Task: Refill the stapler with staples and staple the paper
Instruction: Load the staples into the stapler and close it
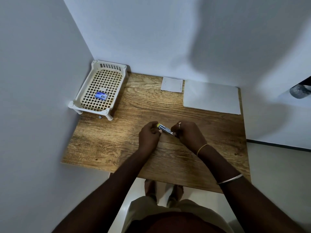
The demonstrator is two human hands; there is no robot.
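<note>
A small metal stapler [165, 129] with a yellow-green end lies between my two hands over the middle of the wooden table [117, 145]. My left hand [149, 137] grips its left, yellow-green end with curled fingers. My right hand [189, 135] pinches the stapler's right end. A blue box of staples [101, 95] lies in the cream lattice basket [94, 105] at the table's far left corner. A large white sheet of paper [212, 96] lies at the far right, with a smaller white sheet [172, 84] beside it. Whether the stapler is open is too small to tell.
Grey walls close in the table at the left and the back. A tiny grey piece [100, 117] lies on the table under the basket's front edge. A dark rounded object [300, 90] juts in at the right edge. My feet show below the table's front edge.
</note>
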